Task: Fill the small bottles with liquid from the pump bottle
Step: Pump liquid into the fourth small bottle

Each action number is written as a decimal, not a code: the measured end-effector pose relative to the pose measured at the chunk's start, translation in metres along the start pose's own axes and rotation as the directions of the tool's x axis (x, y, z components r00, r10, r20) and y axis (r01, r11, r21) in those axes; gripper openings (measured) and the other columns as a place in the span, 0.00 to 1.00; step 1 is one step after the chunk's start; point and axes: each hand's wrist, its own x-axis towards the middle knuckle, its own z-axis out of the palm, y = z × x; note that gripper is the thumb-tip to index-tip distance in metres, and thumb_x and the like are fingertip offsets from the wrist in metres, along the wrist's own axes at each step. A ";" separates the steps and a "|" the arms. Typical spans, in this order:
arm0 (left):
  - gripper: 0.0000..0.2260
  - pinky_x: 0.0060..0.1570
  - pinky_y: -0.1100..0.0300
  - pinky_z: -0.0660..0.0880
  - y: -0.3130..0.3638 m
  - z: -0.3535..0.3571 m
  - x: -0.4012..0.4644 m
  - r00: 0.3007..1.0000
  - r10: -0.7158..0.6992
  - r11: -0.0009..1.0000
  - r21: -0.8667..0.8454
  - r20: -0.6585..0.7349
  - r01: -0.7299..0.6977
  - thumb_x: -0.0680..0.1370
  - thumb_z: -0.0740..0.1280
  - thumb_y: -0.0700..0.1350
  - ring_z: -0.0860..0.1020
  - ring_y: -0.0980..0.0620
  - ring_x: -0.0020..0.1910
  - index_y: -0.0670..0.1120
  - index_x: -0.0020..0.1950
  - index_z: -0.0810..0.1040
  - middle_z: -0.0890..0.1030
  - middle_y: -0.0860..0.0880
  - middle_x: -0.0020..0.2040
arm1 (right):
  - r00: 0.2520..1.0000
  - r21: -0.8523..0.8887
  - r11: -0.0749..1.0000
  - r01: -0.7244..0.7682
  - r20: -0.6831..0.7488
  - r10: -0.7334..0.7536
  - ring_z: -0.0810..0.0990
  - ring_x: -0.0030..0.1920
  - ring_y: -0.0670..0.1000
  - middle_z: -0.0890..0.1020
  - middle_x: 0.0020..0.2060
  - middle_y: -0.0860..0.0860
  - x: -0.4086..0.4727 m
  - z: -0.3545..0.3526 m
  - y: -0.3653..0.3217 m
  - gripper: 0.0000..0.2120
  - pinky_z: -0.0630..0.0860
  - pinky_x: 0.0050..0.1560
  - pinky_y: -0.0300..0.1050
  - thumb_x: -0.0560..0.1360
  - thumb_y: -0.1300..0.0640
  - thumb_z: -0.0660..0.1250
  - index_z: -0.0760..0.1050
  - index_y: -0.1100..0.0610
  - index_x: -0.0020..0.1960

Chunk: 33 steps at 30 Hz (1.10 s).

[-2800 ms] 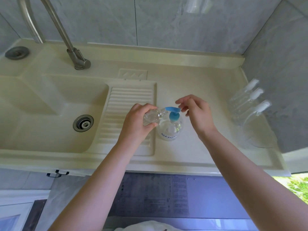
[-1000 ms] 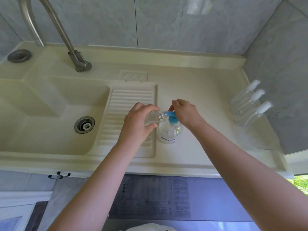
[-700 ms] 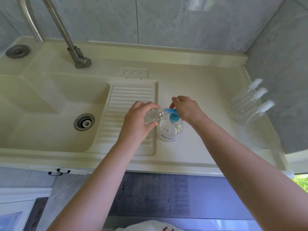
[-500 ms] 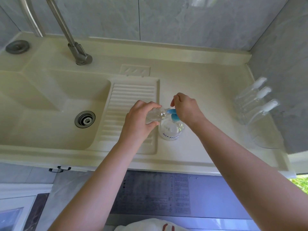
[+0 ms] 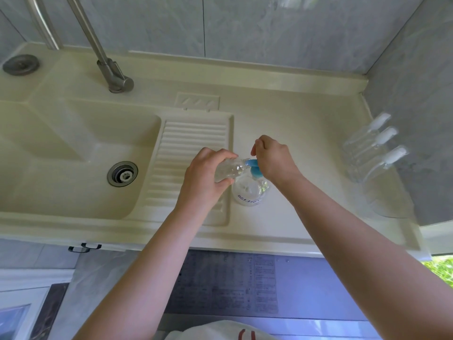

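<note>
Left hand [image 5: 204, 179]: fingers curl round a small bottle [image 5: 229, 170], tilted, mouth at the pump bottle [image 5: 250, 191] spout. Right hand [image 5: 273, 159] curls over the pump head, which we mostly cannot see.

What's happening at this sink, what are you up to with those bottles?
A person is refilling travel bottles. The left hand grips a small clear bottle, tilted with its mouth at the blue spout of a pump bottle standing on the counter. The right hand presses on the pump head. Three more small bottles with white tops wait by the right wall.
</note>
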 end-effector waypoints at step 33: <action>0.23 0.56 0.65 0.69 0.001 0.001 0.000 1.000 -0.007 1.000 -0.015 -0.009 0.006 0.66 0.78 0.40 0.75 0.57 0.50 0.55 0.58 0.80 0.74 0.53 0.50 | 1.000 0.057 0.998 0.009 -0.007 -0.009 0.76 0.44 0.60 0.76 0.39 0.53 0.003 0.000 0.004 0.14 0.76 0.45 0.53 0.79 0.60 0.51 0.75 0.57 0.53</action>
